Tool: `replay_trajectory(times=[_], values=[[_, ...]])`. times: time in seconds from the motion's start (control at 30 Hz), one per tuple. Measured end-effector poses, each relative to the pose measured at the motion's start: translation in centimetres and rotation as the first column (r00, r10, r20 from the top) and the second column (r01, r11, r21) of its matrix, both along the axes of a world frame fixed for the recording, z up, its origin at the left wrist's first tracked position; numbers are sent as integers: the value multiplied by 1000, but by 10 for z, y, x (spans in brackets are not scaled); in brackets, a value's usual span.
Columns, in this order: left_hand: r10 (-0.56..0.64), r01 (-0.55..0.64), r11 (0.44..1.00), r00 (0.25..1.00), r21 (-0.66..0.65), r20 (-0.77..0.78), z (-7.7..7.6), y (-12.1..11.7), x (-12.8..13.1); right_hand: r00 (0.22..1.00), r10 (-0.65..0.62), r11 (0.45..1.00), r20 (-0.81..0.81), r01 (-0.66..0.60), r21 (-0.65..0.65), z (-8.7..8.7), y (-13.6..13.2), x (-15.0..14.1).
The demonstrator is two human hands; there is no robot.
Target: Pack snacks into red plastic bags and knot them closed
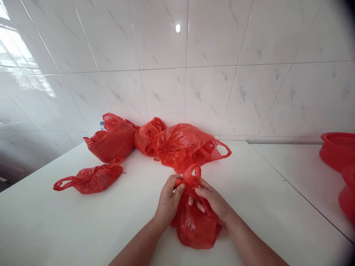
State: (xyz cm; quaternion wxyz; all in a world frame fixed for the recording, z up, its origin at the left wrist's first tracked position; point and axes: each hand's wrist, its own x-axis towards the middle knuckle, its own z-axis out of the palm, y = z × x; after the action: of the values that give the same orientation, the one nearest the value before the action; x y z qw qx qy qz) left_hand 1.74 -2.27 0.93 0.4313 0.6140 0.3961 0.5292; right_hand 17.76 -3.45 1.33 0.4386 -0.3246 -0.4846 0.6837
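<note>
A red plastic bag (198,229) with something inside stands on the white table in front of me, its handle loop sticking up at the top. My left hand (170,201) pinches the bag's gathered neck between thumb and fingers on the left side. On the other side, my right hand (215,201) is closed around the thin plastic, with some fingers passing behind and through the folds. The contents of the bag are hidden by the red film.
Behind lie a red bag with a handle (184,142), a bunched red bag (148,136) and a full red bag (115,142). A smaller red bag (97,179) rests at left. Red plastic basins (337,153) stand at right. A tiled wall (166,92) borders the white table (124,229).
</note>
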Motion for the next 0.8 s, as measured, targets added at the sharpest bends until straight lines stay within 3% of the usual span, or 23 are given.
replay_trajectory(times=[0.13,0.27,0.4,0.53,0.67,0.8], values=[[-193,246,942,953,-230,233,-2,-1,1,991,28,999,-129,-31,-25,-6,2,4],[-173,262,919,940,-294,295,-9,1,0,987,21,998,-160,-31,-55,-11,7,7],[-196,314,895,915,-317,352,-12,5,-3,997,-2,997,-83,-4,-77,-2,7,7],[-194,322,896,903,-305,383,-9,4,-3,983,-124,992,133,121,31,7,4,6],[-210,332,896,902,-295,378,-5,0,-2,905,-261,965,337,233,122,-2,7,4],[-256,350,892,913,-288,317,-3,-3,-1,816,-400,916,417,357,180,-17,14,1]])
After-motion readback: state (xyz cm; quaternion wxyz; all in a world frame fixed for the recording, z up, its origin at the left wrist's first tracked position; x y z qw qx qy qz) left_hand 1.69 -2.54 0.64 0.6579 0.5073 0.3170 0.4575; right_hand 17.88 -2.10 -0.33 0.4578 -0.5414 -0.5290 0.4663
